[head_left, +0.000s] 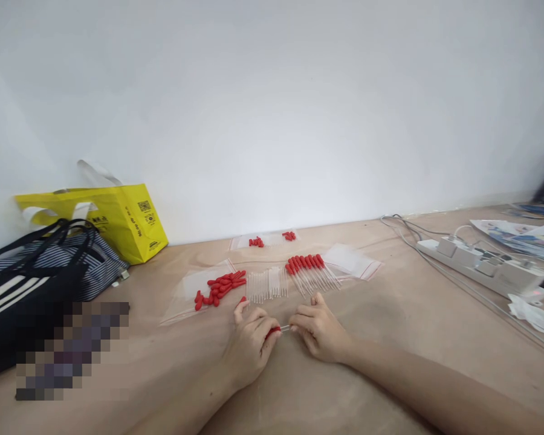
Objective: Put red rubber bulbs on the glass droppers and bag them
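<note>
In the head view, the left hand (251,344) has its fingertips pinched round a red rubber bulb (274,331), partly hidden by them; the right hand (321,329) grips the far end of a thin clear dropper tube (285,328), its fingers closed; bulb and tube lie in one line between the two hands, low over the wooden tabletop (390,320); whether the tube is inside the bulb cannot be told.

Just beyond the left hand sits a single red bulb (243,299); behind it a heap of loose red bulbs (222,287) lies on a clear zip bag (193,283); next comes a row of bare clear tubes (256,287), then red-capped droppers (306,266) lined up side by side, near the right hand; another zip bag (350,260) lies flat to their right.
</note>
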